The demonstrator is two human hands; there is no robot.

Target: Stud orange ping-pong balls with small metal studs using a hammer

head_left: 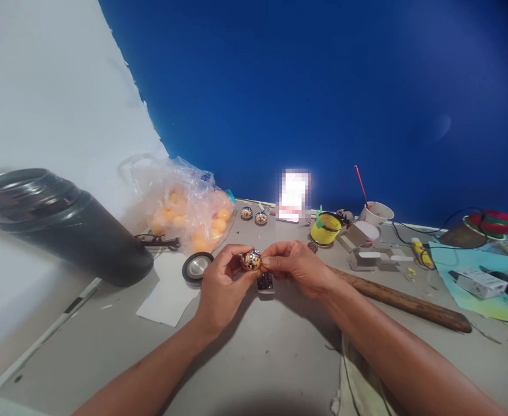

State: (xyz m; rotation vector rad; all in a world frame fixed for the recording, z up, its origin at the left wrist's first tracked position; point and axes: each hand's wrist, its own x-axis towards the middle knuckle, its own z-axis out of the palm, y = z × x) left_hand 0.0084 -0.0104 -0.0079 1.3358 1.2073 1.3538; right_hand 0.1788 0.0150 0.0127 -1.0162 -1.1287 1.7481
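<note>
**Held item.** One decorated ball (251,260), small and round, with a glossy gold surface and dark blue-black patches. It is held above the desk (254,358), nearer the camera than the yellow tin (325,229) and to the tin's left in the head view.

**Hands.** The left hand (221,283) pinches the ball's left side between thumb and fingertips. The right hand (295,267) pinches its right side, with the remaining fingers curled. Both hands are closed on the same ball.

**Item count.**
- Decorated balls: one held, plus two of like finish (246,213) lying side by side on the desk, left of the yellow tin and slightly farther back.
- Small dark tray (265,282): one, left of the tin and directly below the held ball.
- Plastic bag (189,202): one, far left of the tin, holding plain orange balls; their number cannot be told.
- Black flask (63,225): one, lying on its side, beyond the bag from the tin.
- Round lid (197,266): one, left of the tin, beside the left hand.
- Wooden stick (401,300): one, right of the tin and nearer the camera.
- White cup (377,212): one, right of the tin, with one red rod in it.
</note>
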